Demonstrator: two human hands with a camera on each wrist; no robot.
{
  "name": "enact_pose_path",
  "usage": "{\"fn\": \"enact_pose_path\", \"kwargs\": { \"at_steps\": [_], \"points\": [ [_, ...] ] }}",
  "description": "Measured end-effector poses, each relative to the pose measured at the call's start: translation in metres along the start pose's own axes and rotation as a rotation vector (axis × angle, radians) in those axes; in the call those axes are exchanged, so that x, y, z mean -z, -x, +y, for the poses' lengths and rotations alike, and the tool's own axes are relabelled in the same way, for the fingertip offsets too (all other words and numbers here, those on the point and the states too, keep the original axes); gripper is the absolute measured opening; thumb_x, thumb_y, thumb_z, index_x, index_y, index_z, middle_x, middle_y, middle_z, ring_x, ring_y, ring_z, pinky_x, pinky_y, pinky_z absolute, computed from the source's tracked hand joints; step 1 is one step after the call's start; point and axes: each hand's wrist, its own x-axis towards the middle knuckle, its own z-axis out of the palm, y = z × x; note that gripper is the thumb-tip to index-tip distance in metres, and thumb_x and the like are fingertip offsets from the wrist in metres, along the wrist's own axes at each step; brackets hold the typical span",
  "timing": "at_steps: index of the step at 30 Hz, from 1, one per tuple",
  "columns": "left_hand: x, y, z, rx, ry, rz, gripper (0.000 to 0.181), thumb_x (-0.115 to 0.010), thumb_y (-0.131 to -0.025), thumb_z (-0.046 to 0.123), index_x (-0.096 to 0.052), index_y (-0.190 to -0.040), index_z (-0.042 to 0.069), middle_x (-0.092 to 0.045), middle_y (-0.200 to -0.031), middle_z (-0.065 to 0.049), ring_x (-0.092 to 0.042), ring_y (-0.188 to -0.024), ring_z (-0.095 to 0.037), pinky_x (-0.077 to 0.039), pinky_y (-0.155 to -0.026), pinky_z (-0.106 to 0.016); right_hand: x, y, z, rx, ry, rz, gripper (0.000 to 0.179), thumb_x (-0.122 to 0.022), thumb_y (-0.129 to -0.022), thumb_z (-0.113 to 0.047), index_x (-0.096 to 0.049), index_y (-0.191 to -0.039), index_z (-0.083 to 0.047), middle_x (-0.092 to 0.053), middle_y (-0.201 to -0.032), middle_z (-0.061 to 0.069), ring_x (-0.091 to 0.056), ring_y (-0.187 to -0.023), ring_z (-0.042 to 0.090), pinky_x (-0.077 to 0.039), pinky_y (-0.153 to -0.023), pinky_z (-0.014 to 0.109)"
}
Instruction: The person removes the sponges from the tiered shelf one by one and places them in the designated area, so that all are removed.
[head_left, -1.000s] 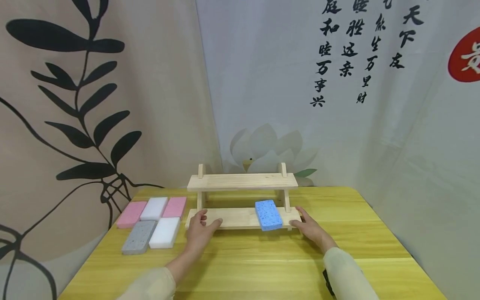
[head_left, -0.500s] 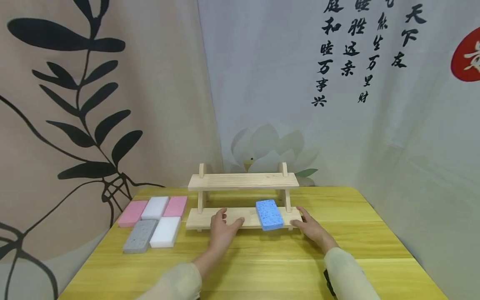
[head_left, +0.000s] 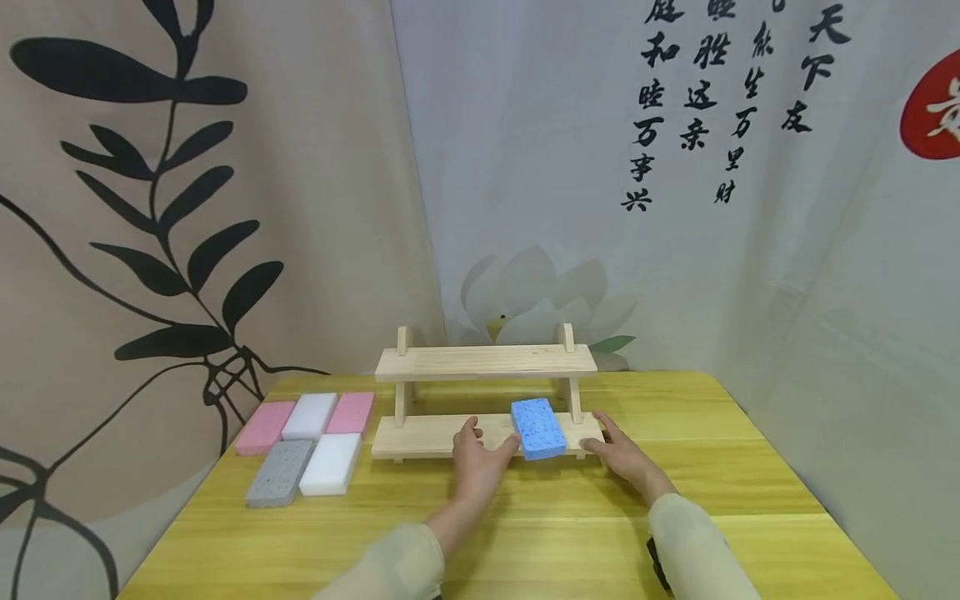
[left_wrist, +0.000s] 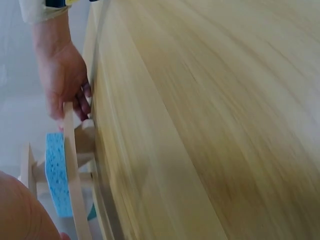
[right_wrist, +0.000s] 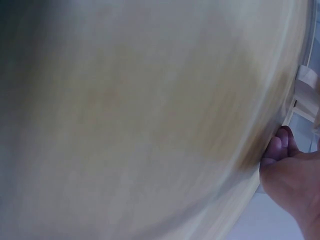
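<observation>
A light wooden two-tier shelf (head_left: 431,437) stands on the table. On the right part of its lower board lies a blue sponge (head_left: 538,429), tilted with its near end over the front edge. My left hand (head_left: 480,467) is in front of the lower board with thumb and fingers apart; its thumb tip comes close to the sponge's left side, and I cannot tell if they touch. My right hand (head_left: 626,458) holds the right end of the lower board, thumb at the front. In the left wrist view the sponge (left_wrist: 58,175) lies between both hands.
Left of the shelf, several sponges lie grouped flat on the table (head_left: 570,542): a pink sponge (head_left: 266,427), a second pink sponge (head_left: 350,413), a white sponge (head_left: 310,417), another white sponge (head_left: 331,464) and a grey sponge (head_left: 281,473). A printed curtain (head_left: 337,208) hangs behind.
My left hand has slid rightward along the front of the lower board, from its left end to beside the blue sponge. The right hand and the sponge stay where they were.
</observation>
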Motion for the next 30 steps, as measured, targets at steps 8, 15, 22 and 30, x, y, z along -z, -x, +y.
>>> {"fn": "enact_pose_path", "kwargs": {
  "at_steps": [8, 15, 22, 30],
  "points": [
    [-0.022, 0.009, 0.002, 0.032, -0.039, 0.070, 0.086, -0.084, -0.074, 0.034, -0.043, -0.139, -0.007, -0.050, -0.123, -0.022, -0.051, -0.112, -0.038, -0.046, -0.094, -0.052, 0.000, 0.000, 0.000, 0.000, 0.005, -0.008, 0.080, -0.059, -0.099, -0.037, -0.011, -0.159, -0.015, -0.014, -0.157, 0.033, -0.014, -0.144, 0.049, -0.021, -0.111, 0.065],
    [-0.045, 0.018, 0.002, 0.052, -0.033, 0.134, 0.088, -0.087, -0.072, 0.034, -0.046, -0.139, -0.004, -0.049, -0.128, -0.022, -0.049, -0.118, -0.038, -0.044, -0.099, -0.052, 0.000, -0.002, 0.002, 0.002, 0.013, 0.000, 0.081, -0.059, -0.099, -0.038, -0.012, -0.159, -0.012, -0.015, -0.156, 0.035, -0.014, -0.144, 0.051, -0.022, -0.111, 0.066],
    [-0.069, 0.022, -0.004, 0.027, -0.128, 0.242, 0.090, -0.090, -0.066, 0.038, -0.051, -0.136, -0.003, -0.051, -0.125, -0.022, -0.048, -0.116, -0.040, -0.042, -0.097, -0.054, 0.001, -0.001, 0.002, -0.002, 0.018, 0.000, 0.081, -0.060, -0.098, -0.039, -0.012, -0.159, -0.013, -0.014, -0.157, 0.033, -0.014, -0.144, 0.050, -0.021, -0.112, 0.065],
    [-0.090, 0.021, -0.002, 0.018, -0.214, 0.341, 0.096, -0.093, -0.059, 0.041, -0.052, -0.135, 0.000, -0.051, -0.124, -0.020, -0.048, -0.111, -0.038, -0.041, -0.092, -0.054, -0.001, 0.000, -0.001, -0.002, 0.007, 0.010, 0.083, -0.060, -0.097, -0.042, -0.012, -0.159, -0.014, -0.021, -0.155, 0.035, -0.022, -0.142, 0.051, -0.021, -0.112, 0.065]
  ]
}}
